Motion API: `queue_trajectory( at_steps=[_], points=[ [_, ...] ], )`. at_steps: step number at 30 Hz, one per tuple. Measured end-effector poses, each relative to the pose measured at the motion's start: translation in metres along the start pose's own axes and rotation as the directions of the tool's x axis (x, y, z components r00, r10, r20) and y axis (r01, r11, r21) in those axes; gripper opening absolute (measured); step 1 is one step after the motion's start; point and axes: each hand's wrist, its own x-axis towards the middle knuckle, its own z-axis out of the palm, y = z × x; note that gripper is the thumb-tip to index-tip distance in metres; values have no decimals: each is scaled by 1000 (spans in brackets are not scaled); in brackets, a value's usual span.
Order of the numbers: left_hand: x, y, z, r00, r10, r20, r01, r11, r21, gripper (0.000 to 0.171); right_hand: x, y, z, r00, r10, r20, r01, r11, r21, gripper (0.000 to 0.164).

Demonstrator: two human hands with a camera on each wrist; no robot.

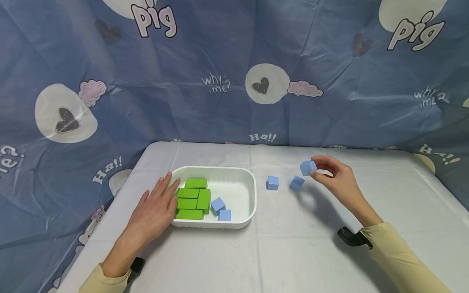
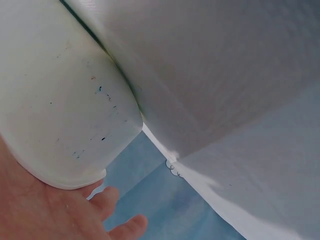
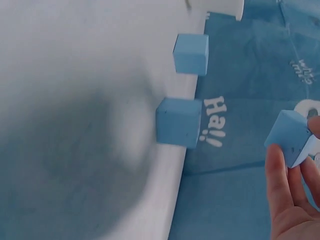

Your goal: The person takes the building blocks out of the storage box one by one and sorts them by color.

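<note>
My right hand (image 1: 338, 181) pinches a blue cube (image 1: 308, 167) between thumb and fingers, raised over the table; the right wrist view shows the same held cube (image 3: 289, 136). Two more blue cubes lie on the cloth just left of it, one nearer the hand (image 1: 297, 183) and one nearer the tray (image 1: 272, 183). At the left end of a white tray (image 1: 246, 175) rests my left hand (image 1: 154, 209), its fingers extended over the rim. Inside the tray, several green blocks (image 1: 188, 203) are packed on the left, with two blue cubes (image 1: 218, 205) beside them.
A white cloth (image 1: 293, 252) covers the table. Behind it hangs a blue printed curtain (image 1: 227, 114), which also drops past the table's left side. Dark wrist straps (image 1: 353, 237) sit at both cuffs.
</note>
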Motion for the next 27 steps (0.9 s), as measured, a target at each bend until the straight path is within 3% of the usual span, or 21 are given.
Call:
queue_trajectory(
  at_steps=[15,27],
  points=[
    [-1,1,0,1000,-8,-5,8,1000,-4,52,-5,26,-26,996,89,29,-81,972,-221,39],
    [0,1,1,1000,-5,-14,5,1000,-5,51,-6,39,-34,968,195,159,-107,892,-438,45]
  ],
)
